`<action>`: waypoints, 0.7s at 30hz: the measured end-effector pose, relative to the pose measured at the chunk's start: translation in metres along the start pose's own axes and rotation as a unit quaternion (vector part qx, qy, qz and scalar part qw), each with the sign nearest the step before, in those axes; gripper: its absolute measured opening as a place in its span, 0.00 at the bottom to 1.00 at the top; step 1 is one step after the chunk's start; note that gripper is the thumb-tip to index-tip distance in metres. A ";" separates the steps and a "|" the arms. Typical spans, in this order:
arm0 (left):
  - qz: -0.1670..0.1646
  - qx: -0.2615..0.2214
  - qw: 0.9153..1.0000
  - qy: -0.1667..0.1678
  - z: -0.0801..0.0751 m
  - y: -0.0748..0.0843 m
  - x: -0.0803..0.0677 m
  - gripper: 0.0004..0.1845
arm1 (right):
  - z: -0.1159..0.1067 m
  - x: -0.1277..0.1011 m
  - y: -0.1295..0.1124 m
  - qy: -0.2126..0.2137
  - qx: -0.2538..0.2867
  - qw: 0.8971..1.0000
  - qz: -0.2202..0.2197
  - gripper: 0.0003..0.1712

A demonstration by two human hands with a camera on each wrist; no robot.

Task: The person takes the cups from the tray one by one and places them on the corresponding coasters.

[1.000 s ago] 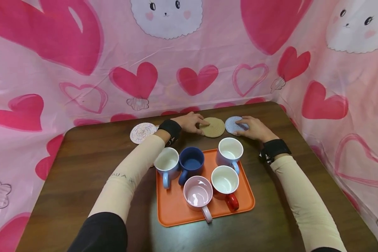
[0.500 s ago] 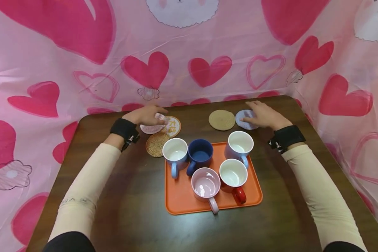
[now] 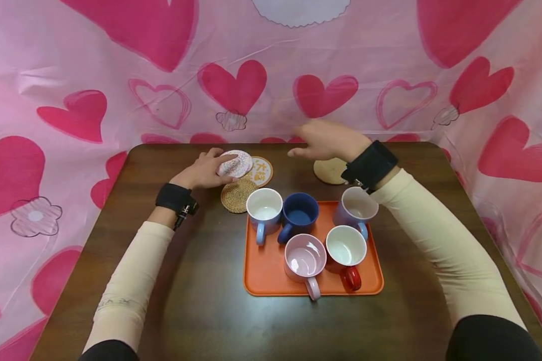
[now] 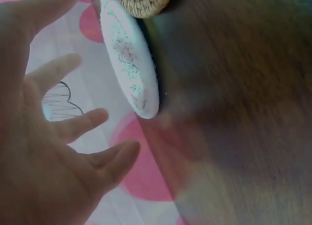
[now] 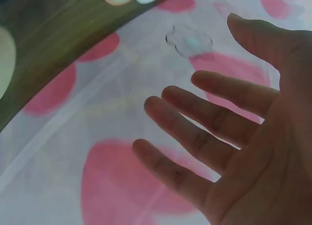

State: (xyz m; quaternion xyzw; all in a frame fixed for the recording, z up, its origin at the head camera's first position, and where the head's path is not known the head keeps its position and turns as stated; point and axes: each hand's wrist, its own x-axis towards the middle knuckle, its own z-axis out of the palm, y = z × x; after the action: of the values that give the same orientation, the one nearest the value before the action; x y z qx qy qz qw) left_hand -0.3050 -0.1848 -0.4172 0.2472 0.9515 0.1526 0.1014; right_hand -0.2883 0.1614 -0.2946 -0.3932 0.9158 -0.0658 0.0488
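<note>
**A:** So, where's the left hand [image 3: 203, 170] right now?

**B:** Far-left part of the table [image 3: 171, 301]. Fingers straight, tips resting on the pink patterned coaster [image 3: 236, 163]. No curl round it, nothing pinched.

**A:** And that coaster sits where?

**B:** On top of the printed coaster [image 3: 261, 171], overlapping it, with the woven straw coaster [image 3: 237, 195] just in front. All three are just off the far-left corner of the orange tray [image 3: 271, 276]. It's round, so no long axis to line up with. From the left wrist view its near edge may be tipped up; too blurred to be sure.

**A:** Right hand?

**B:** Right hand [image 3: 322, 140] is in the air above the far edge, fingers spread and relaxed, holding nothing, pointing left toward the coaster pile. Tan coaster [image 3: 328, 171] lies on the table below its wrist.

**A:** Which hand is nearer the pink one?

**B:** Left, clearly: it's touching. The right is well apart, off to the coaster's right.

**A:** Tray contents?

**B:** Five mugs: light blue mug [image 3: 264, 206], navy mug [image 3: 300, 212], lilac mug [image 3: 357, 208], pink mug [image 3: 303, 261], red mug [image 3: 345, 251]. No hand on them.
</note>
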 end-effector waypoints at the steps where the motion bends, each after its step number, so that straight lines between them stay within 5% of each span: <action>1: 0.005 -0.003 1.000 0.006 0.000 -0.001 0.003 0.41 | 0.001 0.008 -0.002 -0.006 -0.005 1.000 -0.002 0.23; 6: 0.020 -0.011 0.999 0.022 0.014 0.001 0.019 0.45 | 0.021 0.045 -0.001 -0.038 0.010 0.999 -0.005 0.35; 11: 0.007 -0.001 1.000 0.008 0.031 0.011 0.030 0.47 | 0.049 0.072 0.005 -0.082 0.041 0.995 0.028 0.29; 17: -0.005 0.007 1.000 0.013 0.024 0.017 0.039 0.50 | 0.075 0.098 0.009 -0.095 0.087 0.988 0.089 0.31; 21: -0.030 0.017 0.999 0.028 0.020 0.018 0.031 0.59 | 0.093 0.108 0.012 -0.084 0.151 0.979 0.111 0.32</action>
State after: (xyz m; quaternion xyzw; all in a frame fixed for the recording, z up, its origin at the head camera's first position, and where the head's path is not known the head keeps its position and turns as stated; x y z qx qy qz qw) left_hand -0.3184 -0.1497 -0.4331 0.2154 0.9635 0.1401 0.0753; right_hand -0.3575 0.0832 -0.3927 -0.2816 0.9258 -0.1645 0.1913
